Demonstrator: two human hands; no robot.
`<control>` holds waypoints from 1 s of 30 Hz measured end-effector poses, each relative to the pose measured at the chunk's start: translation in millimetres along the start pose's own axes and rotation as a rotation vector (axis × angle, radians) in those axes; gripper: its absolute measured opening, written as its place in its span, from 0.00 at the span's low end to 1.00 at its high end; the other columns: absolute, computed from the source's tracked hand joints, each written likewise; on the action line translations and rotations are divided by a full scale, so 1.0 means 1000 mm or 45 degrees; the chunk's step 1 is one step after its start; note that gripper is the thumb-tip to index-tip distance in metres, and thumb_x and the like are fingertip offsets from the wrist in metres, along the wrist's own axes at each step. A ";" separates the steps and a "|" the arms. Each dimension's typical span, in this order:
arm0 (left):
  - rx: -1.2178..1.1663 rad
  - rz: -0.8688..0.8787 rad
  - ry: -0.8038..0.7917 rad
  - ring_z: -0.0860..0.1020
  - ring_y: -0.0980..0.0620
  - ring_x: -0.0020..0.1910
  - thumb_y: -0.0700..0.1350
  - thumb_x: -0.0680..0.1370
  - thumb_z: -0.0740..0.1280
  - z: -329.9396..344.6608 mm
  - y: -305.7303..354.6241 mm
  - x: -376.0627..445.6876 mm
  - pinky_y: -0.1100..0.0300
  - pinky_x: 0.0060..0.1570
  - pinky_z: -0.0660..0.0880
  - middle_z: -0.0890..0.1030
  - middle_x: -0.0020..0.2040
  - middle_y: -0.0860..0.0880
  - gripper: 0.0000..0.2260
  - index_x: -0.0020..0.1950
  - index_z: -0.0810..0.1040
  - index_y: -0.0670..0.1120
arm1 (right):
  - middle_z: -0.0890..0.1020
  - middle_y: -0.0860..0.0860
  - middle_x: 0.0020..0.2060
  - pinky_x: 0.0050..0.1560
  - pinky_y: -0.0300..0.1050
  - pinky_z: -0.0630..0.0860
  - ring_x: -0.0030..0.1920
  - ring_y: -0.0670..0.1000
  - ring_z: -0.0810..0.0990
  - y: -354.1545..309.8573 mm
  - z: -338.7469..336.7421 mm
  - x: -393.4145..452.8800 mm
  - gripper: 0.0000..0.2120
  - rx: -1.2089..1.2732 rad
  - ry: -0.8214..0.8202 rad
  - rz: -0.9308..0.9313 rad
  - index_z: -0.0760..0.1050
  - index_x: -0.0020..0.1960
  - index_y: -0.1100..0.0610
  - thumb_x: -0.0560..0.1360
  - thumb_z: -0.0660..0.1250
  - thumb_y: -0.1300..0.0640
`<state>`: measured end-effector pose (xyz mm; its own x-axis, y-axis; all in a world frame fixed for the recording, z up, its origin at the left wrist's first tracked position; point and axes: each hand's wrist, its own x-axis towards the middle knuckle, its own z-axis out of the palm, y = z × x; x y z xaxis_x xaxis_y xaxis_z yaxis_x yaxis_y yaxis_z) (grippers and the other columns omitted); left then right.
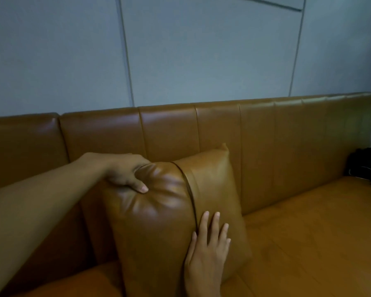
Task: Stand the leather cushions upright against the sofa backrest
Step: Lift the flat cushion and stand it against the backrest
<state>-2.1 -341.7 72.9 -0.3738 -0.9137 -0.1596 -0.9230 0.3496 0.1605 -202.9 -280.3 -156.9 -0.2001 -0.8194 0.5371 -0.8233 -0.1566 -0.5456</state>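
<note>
On the sofa seat (308, 221), seen from the head camera, two tan leather cushions stand side by side against the backrest (255, 136). The front cushion (154, 221) stands on edge, tilted a little, its top corner dented. The rear cushion (210, 183) sits just behind and to its right, touching it along a dark seam, its upper corner pointing up against the backrest.

The left hand (124, 172) is clenched over the top left corner of the front cushion, thumb pressed into the leather, fingers hidden behind it. The right hand (208, 249) lies flat and released, fingers spread, on the lower face of the rear cushion where the two meet; it presses but grips nothing.

By my judgement the task is nearly done for these two: both are up and leaning on the backrest, and only squaring and letting go seem left. Whether more cushions wait outside the view cannot be told.

No containers show clearly. A dark object (366, 166), perhaps a bag, lies at the far right end of the seat; what it holds cannot be seen.
</note>
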 end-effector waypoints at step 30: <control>0.418 -0.157 0.454 0.48 0.41 0.78 0.61 0.80 0.57 0.066 -0.025 -0.005 0.38 0.72 0.45 0.49 0.81 0.48 0.29 0.77 0.47 0.66 | 0.53 0.55 0.79 0.72 0.71 0.51 0.78 0.62 0.50 -0.017 0.029 0.027 0.27 0.032 0.047 -0.162 0.49 0.80 0.51 0.83 0.45 0.47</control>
<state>16.5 -332.5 5.3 -0.2588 -0.9463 0.1939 -0.9597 0.2292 -0.1625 -179.0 -315.7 -151.6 -0.1148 -0.7715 0.6258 -0.8296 -0.2721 -0.4876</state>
